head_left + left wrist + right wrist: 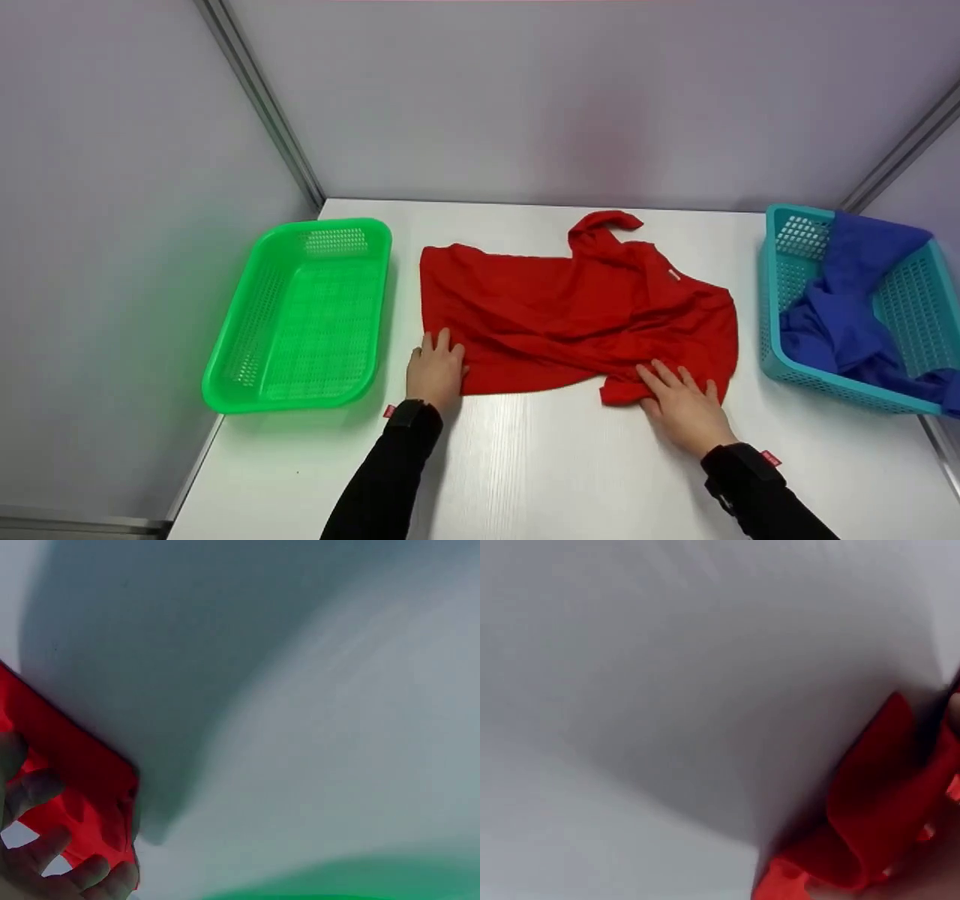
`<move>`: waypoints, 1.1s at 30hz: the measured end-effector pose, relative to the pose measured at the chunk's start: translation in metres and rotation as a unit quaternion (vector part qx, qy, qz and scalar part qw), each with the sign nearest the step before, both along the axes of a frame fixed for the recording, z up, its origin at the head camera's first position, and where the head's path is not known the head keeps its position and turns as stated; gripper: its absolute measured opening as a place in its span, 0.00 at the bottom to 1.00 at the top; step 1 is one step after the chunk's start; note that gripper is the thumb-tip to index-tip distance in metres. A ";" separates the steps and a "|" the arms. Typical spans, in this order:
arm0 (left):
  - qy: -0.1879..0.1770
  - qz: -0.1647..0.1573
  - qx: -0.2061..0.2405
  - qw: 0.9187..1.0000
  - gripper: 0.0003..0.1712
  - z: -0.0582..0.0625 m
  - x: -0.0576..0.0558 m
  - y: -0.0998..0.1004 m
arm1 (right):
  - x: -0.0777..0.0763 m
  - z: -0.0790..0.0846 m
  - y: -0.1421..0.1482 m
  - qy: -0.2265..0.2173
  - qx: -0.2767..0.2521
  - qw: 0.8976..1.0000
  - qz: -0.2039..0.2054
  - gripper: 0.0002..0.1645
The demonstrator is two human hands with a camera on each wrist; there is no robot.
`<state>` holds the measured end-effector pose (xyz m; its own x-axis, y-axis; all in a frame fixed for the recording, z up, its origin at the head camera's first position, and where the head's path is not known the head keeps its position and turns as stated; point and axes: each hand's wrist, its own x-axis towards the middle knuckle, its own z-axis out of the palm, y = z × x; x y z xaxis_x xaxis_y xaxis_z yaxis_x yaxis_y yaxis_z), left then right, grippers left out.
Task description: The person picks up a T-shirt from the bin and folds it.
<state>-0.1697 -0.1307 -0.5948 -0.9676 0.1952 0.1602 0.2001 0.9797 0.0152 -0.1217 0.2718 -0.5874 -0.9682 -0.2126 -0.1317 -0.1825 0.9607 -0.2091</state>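
Across the white worktop (pixel 525 465) lies a rumpled red shirt (pixel 555 307), its near edge under the left hand (pixel 435 373) and right hand (pixel 686 411), each grip relaxed, fingers extended, clasping nothing; a green basket (pixel 322 322) stands left, a turquoise basket (pixel 921 300) holding blue cloth (pixel 844 322) right

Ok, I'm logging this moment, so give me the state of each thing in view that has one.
Red shirt: spread out on the table, wrinkled, not folded.
Green basket: upright, bare mesh floor showing.
Turquoise basket: upright, holding blue cloth.
Blue cloth: bunched, partly over the rim.
Left grip: fingers on the shirt's hem end.
Right grip: fingers spread on the shirt, beside the near sleeve.
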 end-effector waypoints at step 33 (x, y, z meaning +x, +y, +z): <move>0.012 -0.177 0.078 0.981 0.16 0.021 0.033 -0.011 | -0.011 0.042 0.041 0.175 -0.311 0.903 -0.240 0.20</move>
<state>-0.1362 -0.1413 -0.5738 -0.8393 0.4892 0.2372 0.5293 0.8348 0.1513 -0.1331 0.3125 -0.5456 -0.9272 0.3161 0.2011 0.0645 0.6634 -0.7455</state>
